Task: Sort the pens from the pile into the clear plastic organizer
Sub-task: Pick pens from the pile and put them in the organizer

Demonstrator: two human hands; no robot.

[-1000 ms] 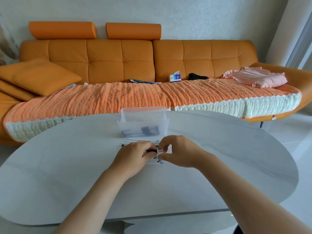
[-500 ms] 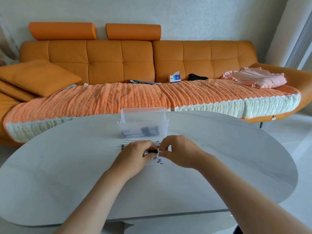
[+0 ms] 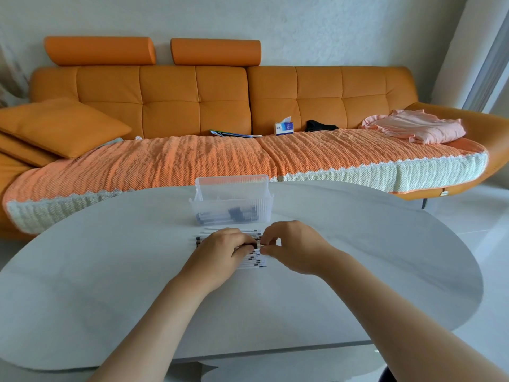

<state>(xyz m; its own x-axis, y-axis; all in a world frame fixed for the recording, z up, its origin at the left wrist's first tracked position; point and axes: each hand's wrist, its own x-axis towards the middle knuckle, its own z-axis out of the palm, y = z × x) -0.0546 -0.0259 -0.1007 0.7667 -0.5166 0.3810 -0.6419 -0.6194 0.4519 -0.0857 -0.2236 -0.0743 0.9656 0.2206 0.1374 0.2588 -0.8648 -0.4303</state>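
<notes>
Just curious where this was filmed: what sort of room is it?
Most likely a home living room: a long orange sofa, a tissue box on it, and a pale table in front.

The left hand (image 3: pixel 220 252) and right hand (image 3: pixel 297 244) have drawn slightly closer together over the pile of pens (image 3: pixel 253 262), so that the right hand's fingertips (image 3: pixel 265 243) now pinch the dark-tipped pen (image 3: pixel 252 246) gripped by the left hand, just between them.
</notes>
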